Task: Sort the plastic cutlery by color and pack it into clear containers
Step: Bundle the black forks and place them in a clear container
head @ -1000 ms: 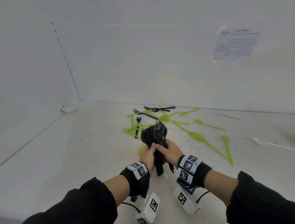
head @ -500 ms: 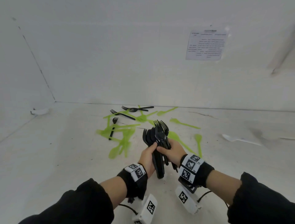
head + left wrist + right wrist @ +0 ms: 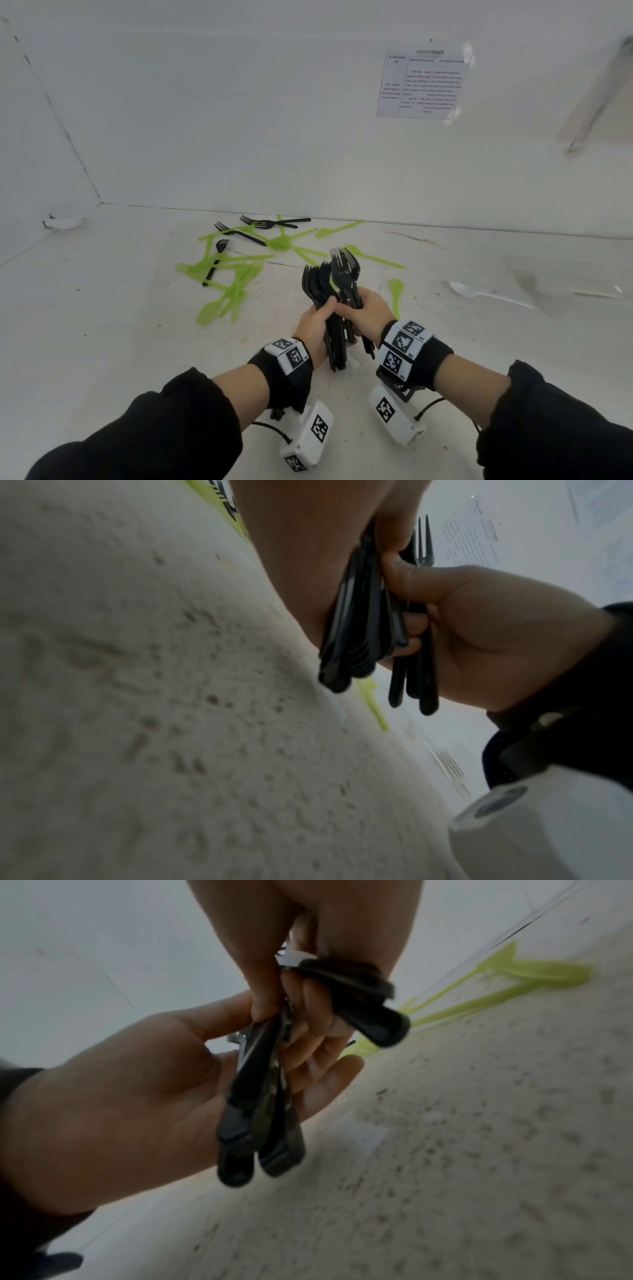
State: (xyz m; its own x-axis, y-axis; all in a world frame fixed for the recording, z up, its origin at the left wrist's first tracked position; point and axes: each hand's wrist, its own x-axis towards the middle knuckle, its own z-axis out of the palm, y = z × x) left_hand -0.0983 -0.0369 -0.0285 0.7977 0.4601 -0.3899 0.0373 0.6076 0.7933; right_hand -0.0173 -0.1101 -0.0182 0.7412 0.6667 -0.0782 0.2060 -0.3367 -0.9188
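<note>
Both hands hold black forks upright over the table in the head view. My left hand (image 3: 317, 323) grips a thick fanned bunch of black forks (image 3: 320, 284). My right hand (image 3: 368, 310) grips a smaller bunch of black forks (image 3: 346, 274) pressed against the first. Their handles (image 3: 356, 631) hang below the fingers, a little above the tabletop, and show too in the right wrist view (image 3: 260, 1110). Green cutlery (image 3: 233, 274) lies scattered farther back. Among it lie three loose black forks (image 3: 274, 222), (image 3: 239, 233), (image 3: 215, 262). One green spoon (image 3: 395, 294) lies just right of my hands.
The white table (image 3: 102, 325) is closed in by white walls at the back and left. A printed sheet (image 3: 423, 84) hangs on the back wall. A pale clear plastic piece (image 3: 486, 294) lies at the right, blurred. White wrist cameras hang below both wrists.
The head view has swung to the right, so the scattered cutlery sits farther left in the picture. Both hands keep hold of the black forks in the same pose.
</note>
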